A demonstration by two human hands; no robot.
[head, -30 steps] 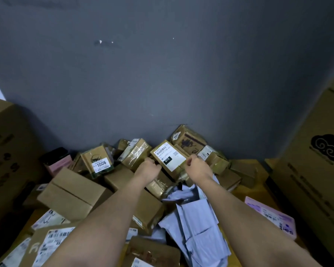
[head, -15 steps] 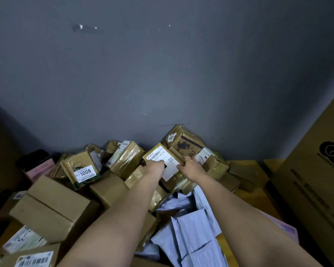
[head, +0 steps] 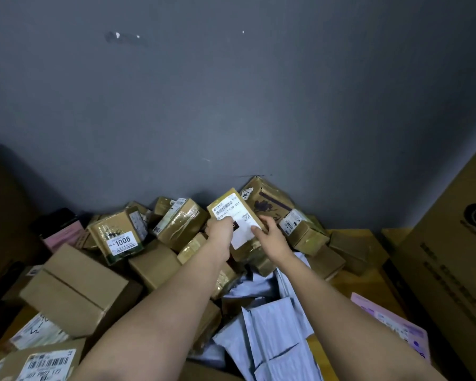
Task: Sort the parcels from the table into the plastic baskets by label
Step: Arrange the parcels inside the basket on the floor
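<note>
Left of the held parcel (head: 235,215), the "1006" box (head: 118,237) and a taped box (head: 180,225) crowd close. The left hand (head: 220,232) grips the parcel's left edge, the right hand (head: 270,234) its right, thumb on the white label; the parcel rises tilted between them. Right of it, stacked boxes (head: 302,229) touch the grey wall (head: 231,105).

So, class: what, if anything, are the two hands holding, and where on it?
Both hold one small labelled parcel: the left hand grips its lower left edge, the right hand its lower right edge.
</note>
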